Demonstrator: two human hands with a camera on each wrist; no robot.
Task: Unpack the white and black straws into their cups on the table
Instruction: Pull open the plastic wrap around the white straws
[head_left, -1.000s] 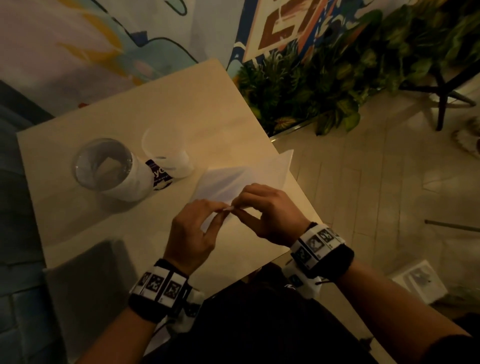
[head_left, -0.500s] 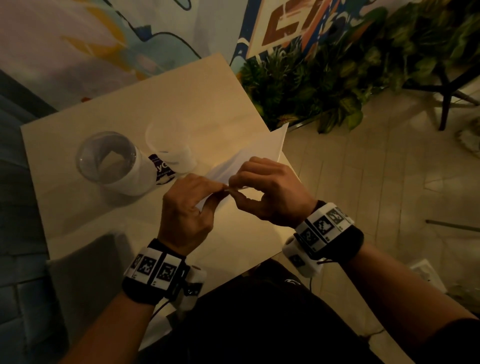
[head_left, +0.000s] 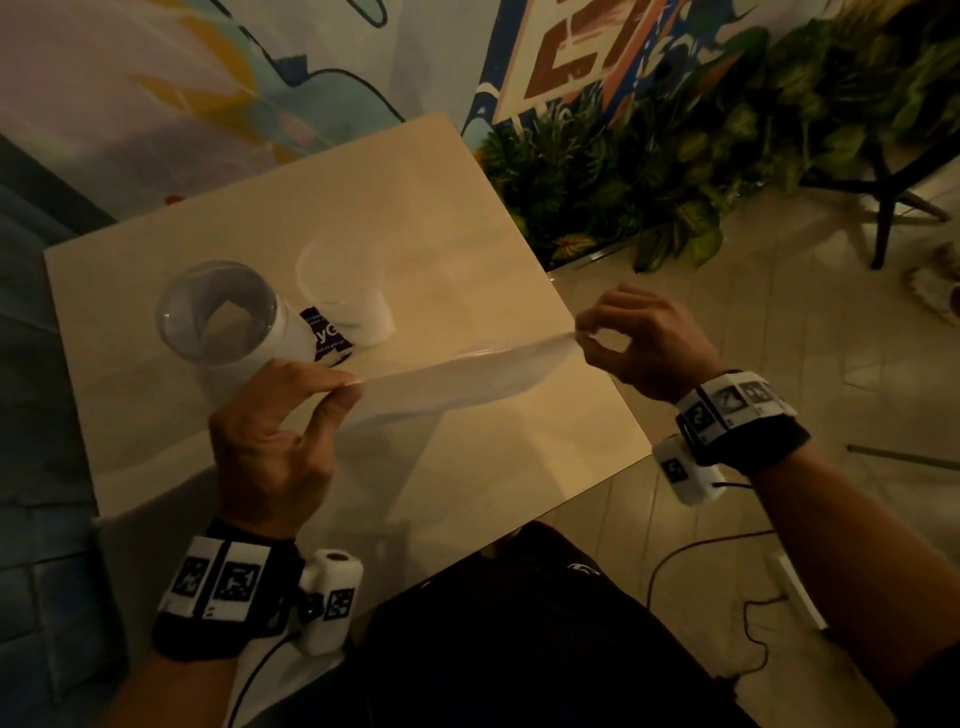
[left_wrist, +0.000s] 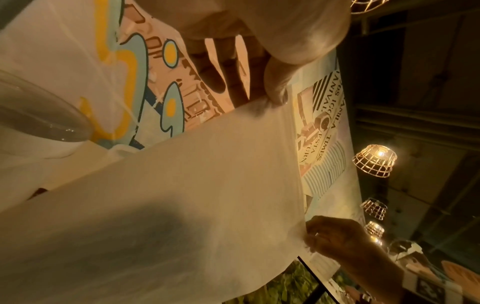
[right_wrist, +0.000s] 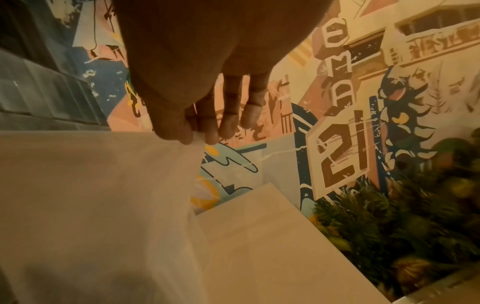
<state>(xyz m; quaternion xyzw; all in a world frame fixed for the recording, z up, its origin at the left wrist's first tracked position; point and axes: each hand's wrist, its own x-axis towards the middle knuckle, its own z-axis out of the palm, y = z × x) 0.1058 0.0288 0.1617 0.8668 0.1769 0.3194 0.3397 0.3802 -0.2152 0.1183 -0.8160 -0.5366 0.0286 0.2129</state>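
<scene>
From the head view, my left hand (head_left: 270, 447) and right hand (head_left: 644, 343) each pinch one end of a thin white bag (head_left: 467, 379), stretched between them above the table (head_left: 441, 208); two cups (head_left: 228, 317) stand just beyond my left hand. At my left wrist, thumb and fingers nip the bag's corner. At my right wrist, my fingertips (right_wrist: 210, 135) pinch its edge.

Above the pale bench (head_left: 467, 218), a thin white sheet (head_left: 467, 376) pulled taut between two grips: left hand (head_left: 270, 441) pinching the end nearest the clear cup (head_left: 218, 312), right hand (head_left: 644, 343) pinching the far end past the bench edge. Just beyond the clear cup, touching it, a white cup (head_left: 343, 291). Green plants (head_left: 675, 171) well beyond.
</scene>
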